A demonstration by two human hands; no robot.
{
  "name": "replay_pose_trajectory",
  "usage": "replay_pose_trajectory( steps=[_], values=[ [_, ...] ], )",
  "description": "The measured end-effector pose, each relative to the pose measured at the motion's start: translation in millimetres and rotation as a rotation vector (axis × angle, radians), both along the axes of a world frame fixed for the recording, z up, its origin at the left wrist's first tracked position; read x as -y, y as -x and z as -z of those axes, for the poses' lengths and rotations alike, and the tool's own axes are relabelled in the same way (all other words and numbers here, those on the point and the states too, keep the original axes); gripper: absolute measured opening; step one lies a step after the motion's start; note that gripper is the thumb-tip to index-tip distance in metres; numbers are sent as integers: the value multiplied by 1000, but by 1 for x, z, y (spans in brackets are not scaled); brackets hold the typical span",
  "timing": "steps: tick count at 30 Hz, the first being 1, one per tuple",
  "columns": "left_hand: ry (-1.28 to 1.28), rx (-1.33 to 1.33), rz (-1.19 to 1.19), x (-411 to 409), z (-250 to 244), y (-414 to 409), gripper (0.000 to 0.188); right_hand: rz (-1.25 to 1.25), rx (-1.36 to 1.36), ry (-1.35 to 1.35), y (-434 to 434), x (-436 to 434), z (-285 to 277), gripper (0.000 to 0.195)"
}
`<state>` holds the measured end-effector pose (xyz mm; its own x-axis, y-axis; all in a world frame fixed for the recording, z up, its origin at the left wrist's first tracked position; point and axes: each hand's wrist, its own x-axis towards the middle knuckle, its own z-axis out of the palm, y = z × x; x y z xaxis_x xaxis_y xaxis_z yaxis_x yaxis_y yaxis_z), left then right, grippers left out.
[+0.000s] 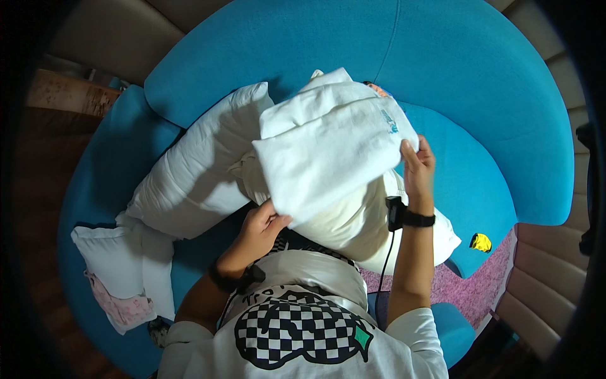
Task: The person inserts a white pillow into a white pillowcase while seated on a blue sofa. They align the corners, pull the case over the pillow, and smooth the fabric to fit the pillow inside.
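A folded white cloth (331,142) with a small blue-green print hangs between my two hands, tilted up to the right. My left hand (260,230) pinches its lower left corner between thumb and fingers. At its right edge, my right hand (419,163) grips the cloth with the thumb on top. Beneath it lies a cream pillow (350,220) across my lap, partly hidden by the cloth. A white pillow (199,166) leans on the sofa to the left. Something orange (378,90) shows behind the cloth's upper right edge; most of it is hidden.
A curved blue sofa (473,71) wraps around me. Folded white cloths (111,258) and a pink patterned cloth (118,298) lie at the left. On the right seat sits a small yellow and black item (482,243). A cable (386,265) runs down from my right wrist device.
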<state>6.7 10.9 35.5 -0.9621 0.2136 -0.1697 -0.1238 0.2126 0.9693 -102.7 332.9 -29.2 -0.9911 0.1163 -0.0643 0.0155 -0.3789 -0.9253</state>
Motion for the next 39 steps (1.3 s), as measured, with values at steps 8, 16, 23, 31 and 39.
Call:
replay_pose_trajectory(
  steps=[8, 16, 23, 31, 39],
  values=[
    [75, 518, 257, 20, 53, -26, 22, -183, 316, -809, -63, -38, 23, 20],
    [-135, 374, -23, 23, 40, -5, 36, 93, 211, -555, -60, -7, 7, 41],
    [-261, 42, -336, -13, 44, 30, 44, 64, 220, -513, -25, 17, 12, 43],
    [-133, -91, -256, -3, -21, -1, 21, 81, -67, -252, -33, 27, -31, 24],
    [-7, 60, -306, 22, 44, 1, 35, 48, -67, -785, -20, 57, -24, 42]
  ],
)
